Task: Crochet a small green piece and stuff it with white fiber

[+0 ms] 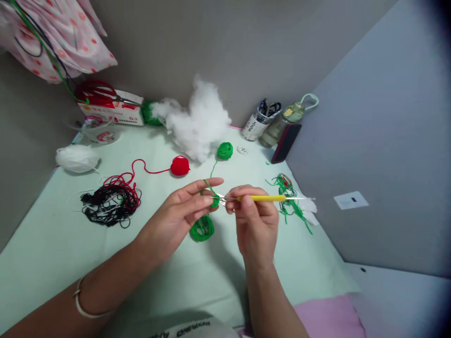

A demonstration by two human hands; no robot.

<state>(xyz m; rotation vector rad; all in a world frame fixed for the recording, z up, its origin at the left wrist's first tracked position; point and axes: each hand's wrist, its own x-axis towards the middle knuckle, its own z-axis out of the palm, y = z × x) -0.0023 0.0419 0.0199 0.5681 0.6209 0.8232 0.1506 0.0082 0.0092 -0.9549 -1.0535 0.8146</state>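
Note:
My left hand (185, 204) pinches a small green crochet piece (215, 202), with green yarn running up over a raised finger. That strand leads back to a green yarn ball (224, 150) on the table. In my right hand (255, 216) is a crochet hook (264, 198) with a yellow handle, held level like a pen. Its metal tip meets the green piece; fingers partly hide the stitches. Just below my left fingertips lies a coil of green yarn (202, 228).
White stuffing (200, 119) is heaped at the back. Red yarn (180, 166), tangled black yarn (111, 204) and white yarn (77, 158) lie left. A pen cup (254, 126), bottle (278, 129), phone (286, 143) and green scraps (287, 192) stand or lie right. Scissors (102, 91) rest on a box (128, 112).

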